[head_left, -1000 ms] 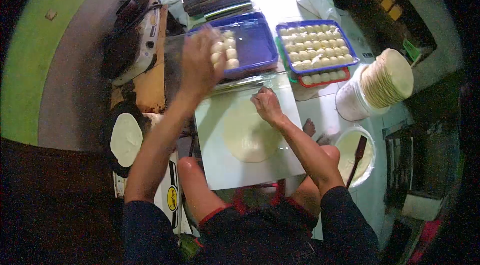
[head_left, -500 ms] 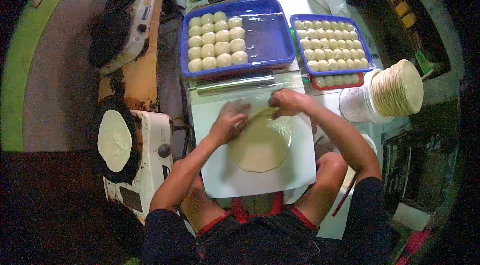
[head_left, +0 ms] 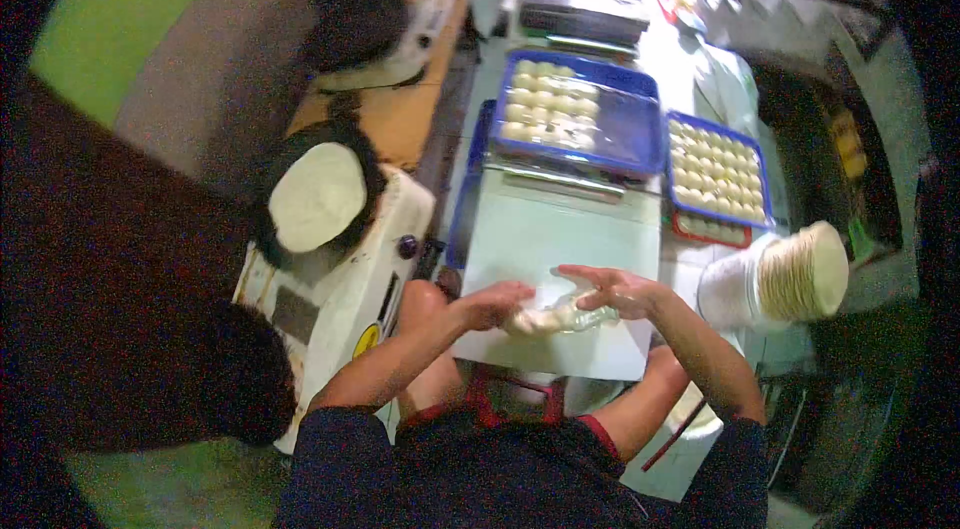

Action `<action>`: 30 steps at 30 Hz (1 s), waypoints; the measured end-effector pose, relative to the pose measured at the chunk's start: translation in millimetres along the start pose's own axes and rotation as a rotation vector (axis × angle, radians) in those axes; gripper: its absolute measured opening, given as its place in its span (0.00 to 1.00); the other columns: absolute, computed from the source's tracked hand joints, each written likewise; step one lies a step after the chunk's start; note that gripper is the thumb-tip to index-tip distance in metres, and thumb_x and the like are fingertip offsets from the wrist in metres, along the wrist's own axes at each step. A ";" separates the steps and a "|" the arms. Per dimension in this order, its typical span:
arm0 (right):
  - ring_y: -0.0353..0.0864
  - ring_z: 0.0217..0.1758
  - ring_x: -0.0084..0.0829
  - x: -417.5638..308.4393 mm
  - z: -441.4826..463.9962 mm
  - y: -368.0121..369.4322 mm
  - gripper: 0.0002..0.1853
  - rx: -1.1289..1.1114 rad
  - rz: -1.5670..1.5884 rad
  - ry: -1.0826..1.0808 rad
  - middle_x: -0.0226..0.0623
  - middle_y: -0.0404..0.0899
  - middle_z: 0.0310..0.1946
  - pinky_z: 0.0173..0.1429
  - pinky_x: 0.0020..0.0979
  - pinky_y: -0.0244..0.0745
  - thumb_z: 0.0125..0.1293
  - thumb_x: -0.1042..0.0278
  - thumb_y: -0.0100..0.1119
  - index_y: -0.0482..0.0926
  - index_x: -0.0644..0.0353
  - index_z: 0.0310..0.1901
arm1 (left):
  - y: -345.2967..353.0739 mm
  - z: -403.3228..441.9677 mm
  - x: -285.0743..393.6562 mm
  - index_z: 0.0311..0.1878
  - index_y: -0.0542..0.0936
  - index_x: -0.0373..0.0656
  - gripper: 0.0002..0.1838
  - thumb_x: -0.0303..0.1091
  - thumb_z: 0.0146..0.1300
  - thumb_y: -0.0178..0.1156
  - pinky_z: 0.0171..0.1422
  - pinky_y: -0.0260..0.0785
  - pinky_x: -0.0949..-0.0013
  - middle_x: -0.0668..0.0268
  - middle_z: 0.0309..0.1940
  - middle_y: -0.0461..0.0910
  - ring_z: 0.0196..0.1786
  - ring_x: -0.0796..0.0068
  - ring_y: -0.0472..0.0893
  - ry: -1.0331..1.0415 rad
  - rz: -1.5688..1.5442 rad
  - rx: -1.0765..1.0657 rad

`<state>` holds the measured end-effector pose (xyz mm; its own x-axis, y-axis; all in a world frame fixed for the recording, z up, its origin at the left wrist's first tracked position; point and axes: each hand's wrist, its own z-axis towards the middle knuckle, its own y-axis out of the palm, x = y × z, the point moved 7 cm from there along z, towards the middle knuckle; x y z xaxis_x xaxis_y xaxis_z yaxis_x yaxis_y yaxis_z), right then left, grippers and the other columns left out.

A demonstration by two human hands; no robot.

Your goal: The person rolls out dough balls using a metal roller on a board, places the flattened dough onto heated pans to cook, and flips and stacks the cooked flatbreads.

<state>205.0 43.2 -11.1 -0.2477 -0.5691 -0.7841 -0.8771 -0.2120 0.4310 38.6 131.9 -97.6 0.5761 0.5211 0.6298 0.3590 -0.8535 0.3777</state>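
Dough [head_left: 545, 320] over white board [head_left: 555, 241], blue trays [head_left: 578, 156] beyond

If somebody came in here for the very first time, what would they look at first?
Probably the rows of pale balls in the blue trays up ahead. Then the tall stack of thin rounds at the white bucket on the right, and the flat round on the black pan on the left.

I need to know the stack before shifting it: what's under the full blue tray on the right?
Under the full blue tray, a red tray with pale dough balls shows along the near edge. The rest is covered.
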 end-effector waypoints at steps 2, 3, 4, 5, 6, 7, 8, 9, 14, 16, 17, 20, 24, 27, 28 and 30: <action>0.63 0.74 0.35 -32.7 7.8 52.6 0.41 -0.039 -0.082 0.142 0.38 0.59 0.77 0.77 0.39 0.60 0.67 0.73 0.65 0.56 0.53 0.79 | -6.0 -52.7 -16.1 0.57 0.78 0.40 0.21 0.49 0.76 0.52 0.56 0.71 0.63 0.64 0.52 0.79 0.54 0.73 0.77 0.122 0.045 0.052; 0.63 0.74 0.35 -49.4 16.4 71.3 0.40 -0.036 -0.276 0.152 0.39 0.59 0.77 0.78 0.39 0.57 0.67 0.72 0.64 0.57 0.54 0.78 | -6.9 -85.7 -21.5 0.58 0.78 0.40 0.22 0.49 0.76 0.53 0.60 0.71 0.63 0.63 0.54 0.79 0.57 0.73 0.77 0.131 -0.052 0.087; 0.64 0.74 0.35 -61.8 31.6 98.5 0.40 -0.100 -0.320 0.155 0.40 0.61 0.75 0.77 0.37 0.58 0.67 0.74 0.63 0.56 0.54 0.78 | -7.5 -119.0 -26.5 0.60 0.77 0.39 0.22 0.48 0.75 0.55 0.64 0.70 0.64 0.63 0.56 0.79 0.60 0.72 0.77 0.143 -0.147 0.121; 0.66 0.73 0.34 -72.3 50.2 130.5 0.40 -0.165 -0.359 0.161 0.41 0.63 0.74 0.76 0.35 0.60 0.68 0.76 0.62 0.55 0.55 0.79 | -22.9 -134.8 -59.5 0.61 0.76 0.39 0.23 0.47 0.74 0.57 0.64 0.71 0.64 0.64 0.55 0.80 0.58 0.71 0.78 0.218 -0.251 0.110; 0.67 0.72 0.33 -80.6 70.4 163.1 0.40 -0.233 -0.396 0.165 0.43 0.65 0.72 0.75 0.33 0.61 0.68 0.78 0.61 0.54 0.55 0.79 | -36.9 -155.8 -82.8 0.62 0.74 0.38 0.24 0.47 0.73 0.59 0.63 0.73 0.64 0.65 0.55 0.80 0.57 0.69 0.79 0.295 -0.352 0.099; 0.59 0.77 0.35 -90.6 94.5 195.6 0.41 -0.259 -0.568 0.135 0.44 0.62 0.75 0.79 0.34 0.53 0.67 0.76 0.63 0.53 0.57 0.79 | -45.6 -197.1 -86.2 0.62 0.76 0.40 0.23 0.47 0.73 0.60 0.65 0.72 0.64 0.65 0.56 0.80 0.59 0.71 0.78 0.296 -0.367 0.217; 0.52 0.80 0.35 -85.7 130.7 221.0 0.43 -0.383 -0.671 0.075 0.45 0.56 0.78 0.82 0.36 0.47 0.65 0.74 0.64 0.53 0.56 0.79 | -43.7 -255.5 -77.5 0.61 0.78 0.41 0.23 0.47 0.72 0.60 0.66 0.70 0.65 0.65 0.58 0.80 0.61 0.72 0.77 0.291 -0.386 0.336; 0.52 0.81 0.36 -91.1 157.0 258.3 0.43 -0.499 -0.631 0.103 0.45 0.53 0.79 0.82 0.37 0.47 0.65 0.73 0.65 0.54 0.56 0.79 | -51.8 -307.5 -84.9 0.61 0.79 0.43 0.22 0.47 0.72 0.60 0.67 0.69 0.65 0.65 0.59 0.79 0.64 0.74 0.75 0.282 -0.408 0.458; 0.66 0.74 0.39 -155.8 275.7 444.1 0.39 -0.574 -1.266 -0.374 0.51 0.67 0.72 0.78 0.37 0.59 0.64 0.73 0.65 0.60 0.58 0.76 | -135.2 -526.4 -114.0 0.60 0.78 0.41 0.20 0.37 0.68 0.66 0.53 0.76 0.69 0.68 0.46 0.84 0.48 0.79 0.81 0.517 -0.158 1.023; 0.74 0.66 0.36 -162.6 319.7 494.4 0.39 -0.611 -1.108 -0.445 0.49 0.74 0.65 0.70 0.35 0.68 0.64 0.72 0.65 0.60 0.58 0.76 | -145.7 -608.3 -115.1 0.61 0.77 0.39 0.20 0.36 0.69 0.64 0.55 0.75 0.71 0.66 0.48 0.84 0.47 0.79 0.81 0.577 0.000 1.281; 0.78 0.62 0.35 -166.5 341.3 519.3 0.40 -0.632 -1.031 -0.480 0.48 0.78 0.62 0.66 0.34 0.73 0.64 0.72 0.65 0.60 0.59 0.76 | -154.5 -638.0 -125.0 0.63 0.77 0.38 0.22 0.36 0.70 0.63 0.56 0.75 0.70 0.64 0.49 0.85 0.47 0.78 0.81 0.622 0.137 1.427; 0.81 0.59 0.37 -147.8 369.3 569.7 0.34 -0.657 -1.161 -0.677 0.48 0.82 0.58 0.65 0.37 0.74 0.64 0.69 0.66 0.68 0.60 0.71 | -169.1 -676.9 -158.6 0.61 0.79 0.36 0.20 0.37 0.71 0.61 0.56 0.75 0.68 0.62 0.50 0.85 0.48 0.75 0.81 0.553 0.311 1.611; 0.84 0.49 0.54 -58.2 391.5 564.5 0.22 -0.766 -1.607 -0.924 0.60 0.83 0.46 0.59 0.48 0.77 0.64 0.71 0.55 0.79 0.61 0.60 | -178.0 -616.7 -261.4 0.59 0.82 0.42 0.24 0.48 0.68 0.64 0.78 0.56 0.47 0.58 0.59 0.83 0.72 0.55 0.72 0.058 0.623 1.632; 0.73 0.67 0.50 15.2 394.4 515.4 0.20 -0.769 -1.650 -0.767 0.53 0.74 0.63 0.73 0.49 0.65 0.69 0.60 0.57 0.78 0.60 0.58 | -138.1 -570.7 -286.1 0.61 0.82 0.48 0.25 0.52 0.68 0.62 0.83 0.33 0.37 0.66 0.67 0.77 0.78 0.59 0.63 0.078 0.988 1.367; 0.69 0.71 0.51 14.6 394.5 517.4 0.21 -0.736 -1.613 -0.823 0.52 0.71 0.66 0.75 0.49 0.61 0.70 0.59 0.56 0.77 0.59 0.60 | -131.3 -568.7 -283.0 0.63 0.80 0.46 0.25 0.51 0.68 0.61 0.83 0.34 0.37 0.65 0.67 0.76 0.78 0.59 0.63 0.107 0.925 1.378; 0.61 0.76 0.53 7.0 396.9 535.0 0.24 -0.629 -1.454 -0.894 0.53 0.66 0.71 0.79 0.50 0.55 0.72 0.56 0.53 0.73 0.59 0.64 | -150.5 -575.4 -269.5 0.68 0.74 0.44 0.29 0.49 0.70 0.59 0.82 0.35 0.36 0.58 0.71 0.71 0.80 0.55 0.59 0.200 0.841 1.573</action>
<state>-429.4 241.1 36.7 0.1804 0.8262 -0.5338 -0.3565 -0.4509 -0.8183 -593.3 114.9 66.3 0.9082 -0.1150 0.4025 0.4061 0.0084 -0.9138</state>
